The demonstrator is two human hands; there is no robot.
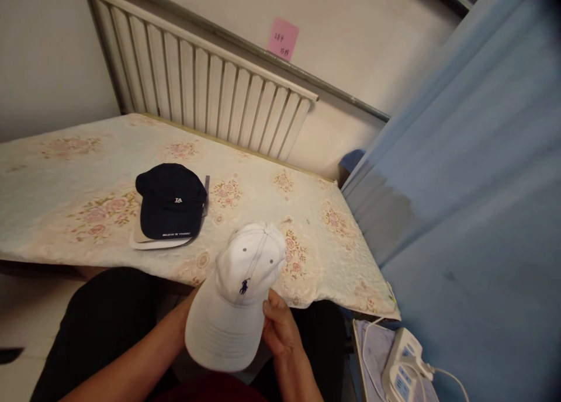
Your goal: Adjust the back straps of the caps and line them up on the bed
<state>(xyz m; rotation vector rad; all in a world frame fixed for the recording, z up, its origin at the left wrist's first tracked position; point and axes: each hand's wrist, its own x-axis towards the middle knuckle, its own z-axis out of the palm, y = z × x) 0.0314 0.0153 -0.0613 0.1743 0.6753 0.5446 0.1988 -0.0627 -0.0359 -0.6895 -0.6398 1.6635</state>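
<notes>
One white cap (245, 273) is held brim-down at the near edge of the floral cover (258, 186). Right hand (280, 326) grips its side; left hand is hidden behind it, grip cannot be told. Dark cap (170, 200) lies leftward, over a pale brim (162, 244).

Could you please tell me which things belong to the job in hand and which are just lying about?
Job in hand:
white cap, held by the right hand
stacked caps, probably

Just around:
power strip
pink note
blue curtain
</notes>
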